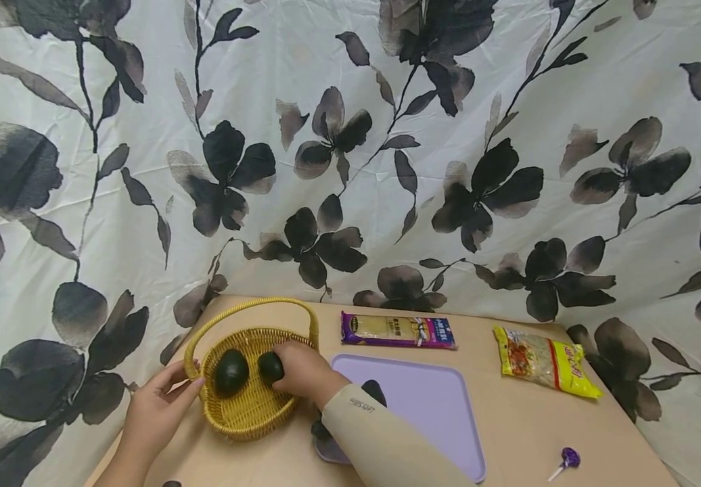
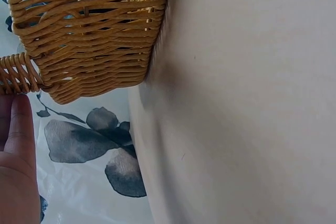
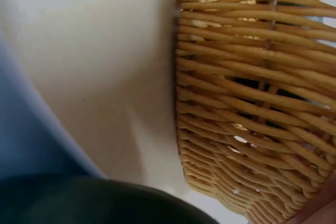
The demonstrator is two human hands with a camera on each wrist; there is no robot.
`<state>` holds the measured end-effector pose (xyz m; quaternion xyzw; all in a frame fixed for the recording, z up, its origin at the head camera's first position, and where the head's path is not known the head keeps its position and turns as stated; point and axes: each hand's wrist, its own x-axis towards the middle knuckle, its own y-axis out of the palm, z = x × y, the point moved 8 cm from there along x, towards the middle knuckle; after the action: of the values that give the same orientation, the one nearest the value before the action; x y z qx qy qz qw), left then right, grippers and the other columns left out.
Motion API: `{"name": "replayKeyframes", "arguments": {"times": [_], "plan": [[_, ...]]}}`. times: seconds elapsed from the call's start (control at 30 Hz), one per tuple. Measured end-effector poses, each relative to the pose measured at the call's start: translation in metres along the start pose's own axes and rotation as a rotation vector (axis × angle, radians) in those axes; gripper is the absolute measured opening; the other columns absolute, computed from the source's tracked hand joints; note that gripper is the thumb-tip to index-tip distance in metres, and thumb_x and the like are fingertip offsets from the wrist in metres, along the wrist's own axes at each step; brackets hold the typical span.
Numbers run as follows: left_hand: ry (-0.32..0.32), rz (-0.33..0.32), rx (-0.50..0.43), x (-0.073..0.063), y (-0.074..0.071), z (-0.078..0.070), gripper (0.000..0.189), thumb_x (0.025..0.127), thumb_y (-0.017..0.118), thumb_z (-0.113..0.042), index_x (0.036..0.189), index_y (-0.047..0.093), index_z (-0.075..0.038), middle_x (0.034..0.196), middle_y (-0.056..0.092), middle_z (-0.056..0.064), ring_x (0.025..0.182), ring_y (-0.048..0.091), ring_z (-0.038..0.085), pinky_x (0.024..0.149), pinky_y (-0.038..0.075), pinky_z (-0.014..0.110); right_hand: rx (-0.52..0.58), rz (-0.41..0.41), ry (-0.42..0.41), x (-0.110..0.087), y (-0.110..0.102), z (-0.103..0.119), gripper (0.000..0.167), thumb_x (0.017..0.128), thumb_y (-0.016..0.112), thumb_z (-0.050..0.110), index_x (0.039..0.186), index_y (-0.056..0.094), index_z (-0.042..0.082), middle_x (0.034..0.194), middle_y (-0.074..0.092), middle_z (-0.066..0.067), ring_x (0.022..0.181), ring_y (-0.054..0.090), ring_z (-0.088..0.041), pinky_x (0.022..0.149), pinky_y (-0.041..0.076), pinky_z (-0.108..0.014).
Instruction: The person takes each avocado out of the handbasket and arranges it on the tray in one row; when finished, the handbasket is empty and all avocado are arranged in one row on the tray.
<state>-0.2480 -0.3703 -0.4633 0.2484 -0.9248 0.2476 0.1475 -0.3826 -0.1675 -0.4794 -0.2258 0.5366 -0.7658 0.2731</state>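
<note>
Using the wicker basket [image 1: 247, 419] as our landmark, we are grasping a dark avocado [image 1: 271, 367] in our right hand [image 1: 303, 370], within the basket's right half; whether it is touching the basket floor, we are not managing to tell. A second avocado [image 1: 231, 373] is lying in the basket's left half, apart from the held one. With our left hand [image 1: 154, 409] we are pinching the basket at the left foot of its handle [image 1: 265, 300]. Right of the basket, a lilac tray [image 1: 426, 399] is lying on the table [image 1: 521, 433], our sleeve [image 1: 381, 433] covering part of it and partly hiding some dark objects [image 1: 375, 391]. Beyond the basket and to its right, a purple packet [image 1: 396, 330] is lying flat. Well to the basket's right, a yellow packet [image 1: 542, 362] and, nearer us, a lollipop [image 1: 570, 458] are resting. Behind the basket, a floral cloth [image 1: 387, 210] is hanging.
</note>
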Motion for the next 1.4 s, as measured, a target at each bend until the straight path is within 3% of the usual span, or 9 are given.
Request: {"name": "replayKeyframes", "arguments": {"times": [0.3, 0.6, 0.97, 1.23, 1.4], "plan": [[-0.004, 0.001, -0.027, 0.0, 0.002, -0.001, 0.04, 0.091, 0.081, -0.014, 0.126, 0.067, -0.002, 0.113, 0.073, 0.009, 0.099, 0.064, -0.012, 0.082, 0.06, 0.01, 0.02, 0.004, 0.03, -0.003, 0.0, -0.005, 0.067, 0.081, 0.088, 0.04, 0.14, 0.062, 0.021, 0.129, 0.068, 0.008, 0.118, 0.062, -0.007, 0.104, 0.054, -0.024], [-0.031, -0.009, -0.009, 0.0, -0.001, 0.001, 0.042, 0.089, 0.082, -0.013, 0.128, 0.067, -0.004, 0.114, 0.073, 0.006, 0.097, 0.064, -0.012, 0.08, 0.06, 0.01, 0.082, 0.026, 0.017, -0.008, -0.002, -0.003, 0.065, 0.081, 0.087, 0.037, 0.139, 0.064, 0.019, 0.124, 0.069, 0.008, 0.11, 0.062, -0.005, 0.1, 0.055, -0.021], [-0.01, -0.011, 0.006, 0.001, 0.001, -0.002, 0.04, 0.09, 0.081, -0.011, 0.126, 0.067, -0.003, 0.114, 0.072, 0.011, 0.097, 0.064, -0.013, 0.079, 0.06, 0.009, 0.303, -0.018, -0.004, -0.012, -0.009, -0.015, 0.064, 0.079, 0.087, 0.038, 0.137, 0.065, 0.02, 0.125, 0.069, 0.009, 0.107, 0.061, -0.003, 0.096, 0.056, -0.021], [-0.007, -0.019, 0.017, 0.002, 0.0, 0.0, 0.039, 0.089, 0.082, -0.011, 0.126, 0.068, -0.005, 0.111, 0.072, 0.001, 0.098, 0.063, -0.014, 0.079, 0.059, 0.008, 0.471, -0.054, -0.016, -0.028, -0.024, -0.018, 0.068, 0.078, 0.088, 0.037, 0.139, 0.064, 0.021, 0.128, 0.068, 0.009, 0.107, 0.062, -0.003, 0.094, 0.057, -0.021], [-0.008, -0.012, 0.02, 0.002, 0.001, 0.0, 0.039, 0.09, 0.081, -0.012, 0.126, 0.067, -0.004, 0.112, 0.071, 0.005, 0.098, 0.063, -0.013, 0.079, 0.059, 0.008, 0.564, -0.102, -0.018, -0.04, -0.039, -0.02, 0.064, 0.077, 0.089, 0.033, 0.136, 0.066, 0.021, 0.124, 0.069, 0.008, 0.105, 0.066, -0.004, 0.09, 0.059, -0.02]]}}
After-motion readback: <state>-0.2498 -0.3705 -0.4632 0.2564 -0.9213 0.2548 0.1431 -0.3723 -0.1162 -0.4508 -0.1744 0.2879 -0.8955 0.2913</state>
